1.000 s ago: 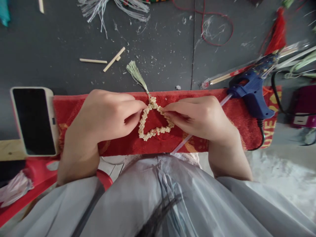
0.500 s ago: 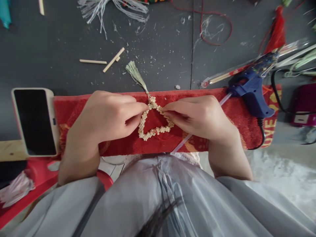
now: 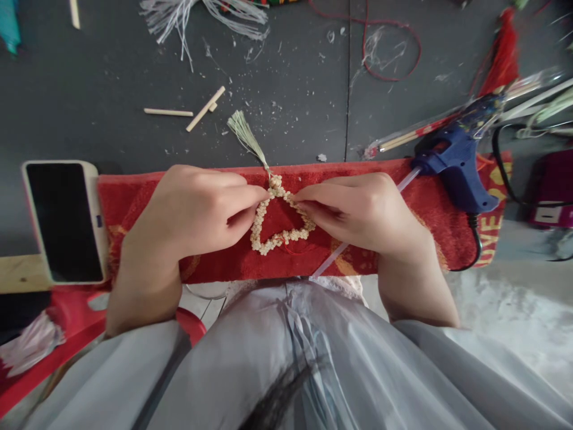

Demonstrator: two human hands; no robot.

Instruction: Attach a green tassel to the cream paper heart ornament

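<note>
A cream beaded bracelet [image 3: 271, 245] forms a rough triangle over the red towel [image 3: 224, 263]. My left hand [image 3: 206, 209] pinches its upper left side between thumb and forefinger. On the opposite side, my right hand [image 3: 358, 206] pinches the bracelet's upper right strand. A pale green tassel [image 3: 245, 136] hangs off the top knot and lies away from me, over the towel's far edge onto the dark table. Along the lower strand a bit of thin red thread shows. My other fingers are curled in and partly hidden.
A blue glue gun [image 3: 456, 161] with a clear glue stick lies at right, its cord trailing down. A phone [image 3: 65, 221] rests at left. Beyond are short wooden sticks [image 3: 206, 108], white threads [image 3: 206, 18], a red cord [image 3: 418, 54] and a red tassel [image 3: 499, 57].
</note>
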